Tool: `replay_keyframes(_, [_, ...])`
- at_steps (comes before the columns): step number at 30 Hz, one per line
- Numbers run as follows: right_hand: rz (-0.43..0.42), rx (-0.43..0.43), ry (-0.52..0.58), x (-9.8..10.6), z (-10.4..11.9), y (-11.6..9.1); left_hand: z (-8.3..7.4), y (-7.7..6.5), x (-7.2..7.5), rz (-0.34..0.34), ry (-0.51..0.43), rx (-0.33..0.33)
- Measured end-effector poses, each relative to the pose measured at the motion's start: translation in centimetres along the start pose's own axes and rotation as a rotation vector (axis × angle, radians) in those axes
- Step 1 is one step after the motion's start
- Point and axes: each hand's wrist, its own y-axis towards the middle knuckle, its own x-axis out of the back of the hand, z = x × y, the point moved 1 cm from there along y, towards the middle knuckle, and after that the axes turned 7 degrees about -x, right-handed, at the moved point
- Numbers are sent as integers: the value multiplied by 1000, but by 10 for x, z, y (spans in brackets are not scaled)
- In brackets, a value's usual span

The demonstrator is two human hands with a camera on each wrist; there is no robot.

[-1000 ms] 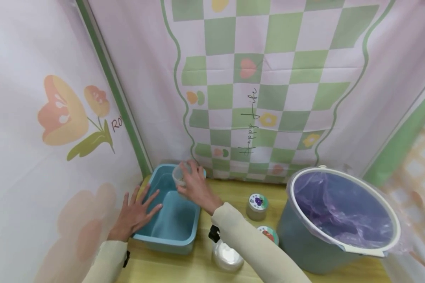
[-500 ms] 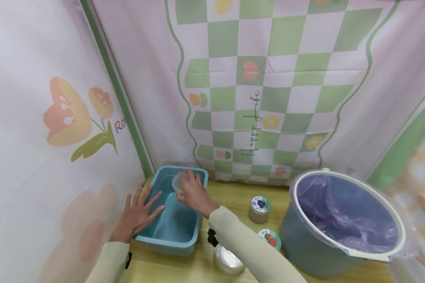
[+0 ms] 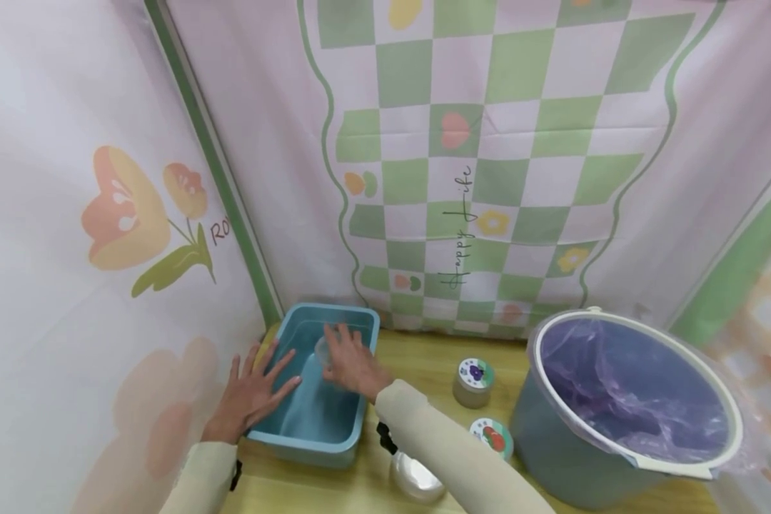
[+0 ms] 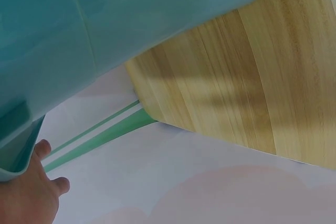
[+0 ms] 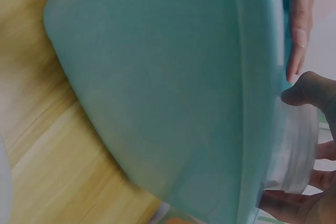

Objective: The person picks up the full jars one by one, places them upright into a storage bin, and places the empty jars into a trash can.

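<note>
A blue rectangular plastic basin (image 3: 308,445) stands on the wooden table. At its left side is my left hand (image 3: 250,396), fingers spread and straight over the rim; part of this hand (image 4: 29,198) shows beside the basin in the left wrist view. My right hand (image 3: 353,363) is inside the basin's upper part, gripping a clear round plastic jar (image 3: 322,351). In the right wrist view the thumb and curled fingers hold the clear jar (image 5: 294,148) from both sides, partly behind the basin wall (image 5: 157,77). Whether the jar contains anything cannot be seen.
Right of the basin stand a jar with a purple-flower label (image 3: 474,382) and one with a red picture (image 3: 492,437), partly behind my right sleeve. A shiny round container (image 3: 416,478) is nearer. A bucket (image 3: 572,442) lined with purple plastic stands right. Printed curtains hang behind.
My right hand has moved the clear jar from the basin's far right rim down and inward, deeper into the basin. The left hand stays at the left rim.
</note>
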Motion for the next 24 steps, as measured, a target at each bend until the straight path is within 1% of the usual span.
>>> replay_keyframes(2, [5, 6, -3, -3, -1, -2, -1, -1, -1, 5, -7, 6])
replay_keyframes(4, [-12, 26, -23, -6, -1, -4, -2, -2, -1, 5, -14, 9])
replay_keyframes(8, [-68, 75, -134, -8, -5, -8, -5, -3, -3, 3, -21, 6])
replay_keyframes(11, [-105, 100, -212, -5, -7, -10, -6, -3, -4, 3, -22, 9])
replay_keyframes(16, [-109, 99, -218, 4, -12, -13, -5, -1, -3, 5, -17, 15])
replay_keyframes(21, [-69, 100, -179, 15, -17, -19, -3, 0, -2, 15, -11, 13])
replay_keyframes(24, [-63, 106, -166, 19, -21, -23, -2, 0, -2, 21, -13, 11])
